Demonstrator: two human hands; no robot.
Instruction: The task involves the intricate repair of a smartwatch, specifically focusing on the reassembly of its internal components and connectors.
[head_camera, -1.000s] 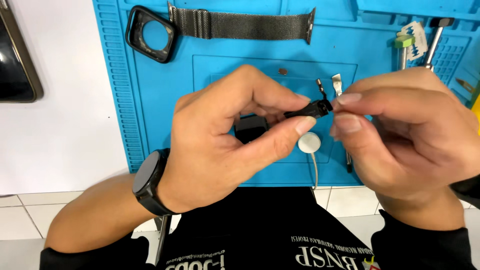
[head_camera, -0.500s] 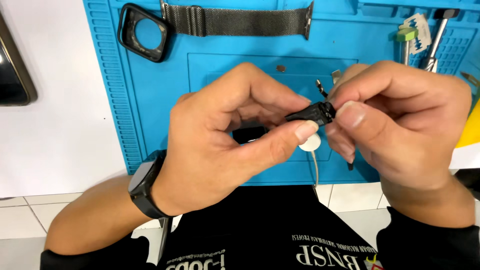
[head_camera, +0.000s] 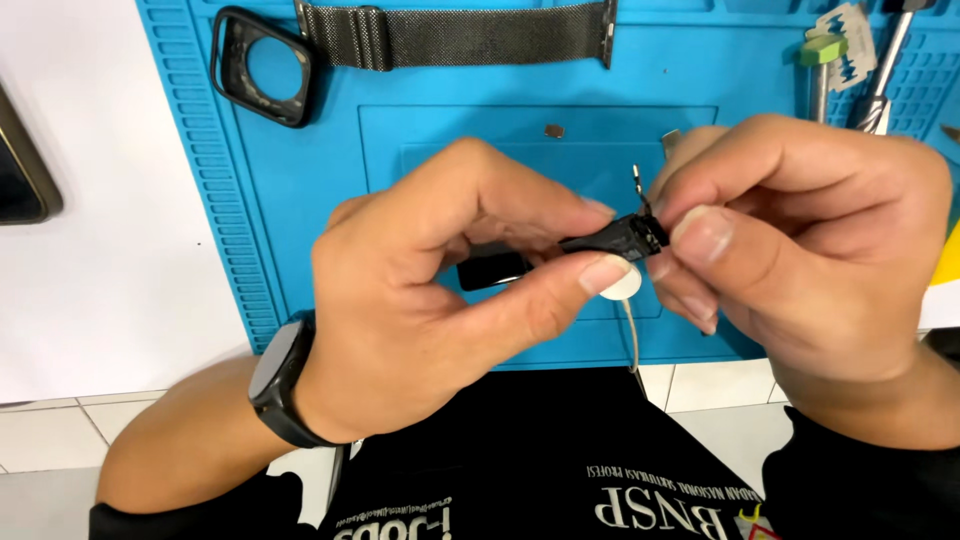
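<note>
Covering most of the white table (head_camera: 110, 230), a bright blue ribbed silicone work mat (head_camera: 330, 180) stretches from the left-centre to the right edge of the scene. Below it, nearest the viewer, lies the person's black printed apron (head_camera: 530, 460). The left hand (head_camera: 440, 300), with a dark wristwatch (head_camera: 285, 380) on its wrist, is closed in a pinch: thumb and forefinger grip the small black rectangular watch body (head_camera: 610, 240) at its left part, held above the mat's middle. The right hand (head_camera: 800, 250) meets it from the right, thumb and fingers pinched on the watch body's right end, so both hands grasp the same piece. A thin flex strip with a tiny connector (head_camera: 637, 185) stands up from the watch body between the two hands. At the far side of the mat lies a grey woven metal mesh strap (head_camera: 460, 35), stretched left to right, and just left of it an empty black square watch case frame (head_camera: 262, 65). Just under the left thumb tip, a white round charging puck (head_camera: 625, 285) rests on the mat, its thin cable running toward the viewer. A small metal screw piece (head_camera: 553, 131) sits on the mat far of the hands.
</note>
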